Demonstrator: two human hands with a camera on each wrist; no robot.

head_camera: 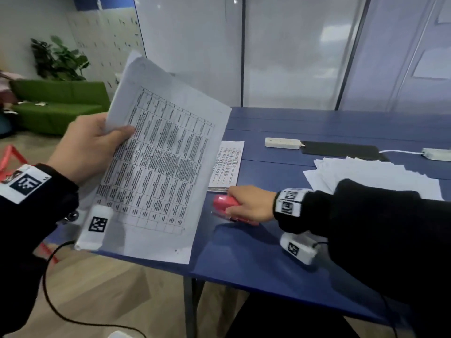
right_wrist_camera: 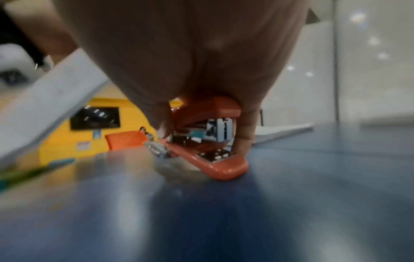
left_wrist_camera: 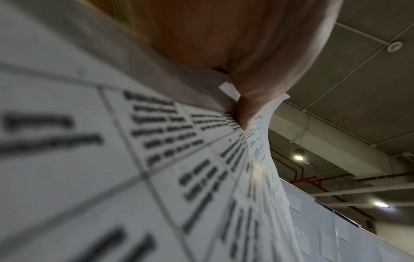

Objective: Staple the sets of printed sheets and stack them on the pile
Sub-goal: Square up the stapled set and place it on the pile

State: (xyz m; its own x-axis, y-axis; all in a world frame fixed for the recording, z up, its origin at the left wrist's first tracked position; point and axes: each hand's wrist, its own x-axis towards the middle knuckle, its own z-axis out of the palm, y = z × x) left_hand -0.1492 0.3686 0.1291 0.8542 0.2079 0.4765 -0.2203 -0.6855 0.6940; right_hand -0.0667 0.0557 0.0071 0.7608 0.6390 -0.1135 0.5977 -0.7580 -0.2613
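Observation:
My left hand (head_camera: pixel 95 145) holds a set of printed sheets (head_camera: pixel 158 162) tilted in the air over the table's left end, thumb on the printed table. In the left wrist view the thumb (left_wrist_camera: pixel 244 113) pinches the sheets (left_wrist_camera: pixel 112 159) near their edge. My right hand (head_camera: pixel 249 203) grips a red stapler (head_camera: pixel 224 203) resting on the blue table (head_camera: pixel 268 252). The right wrist view has the stapler (right_wrist_camera: pixel 215 141) with its mouth ajar, standing on the table, fingers (right_wrist_camera: pixel 244 136) round its sides. A pile of printed sheets (head_camera: pixel 228 164) lies flat just beyond the stapler.
Loose white sheets (head_camera: pixel 371 174) lie fanned at the right. Behind them are a white power strip (head_camera: pixel 283 143), a dark pad (head_camera: pixel 341 150) and a second white strip (head_camera: pixel 436 154). The table edge runs close to my left hand. A green sofa (head_camera: pixel 58 103) stands far left.

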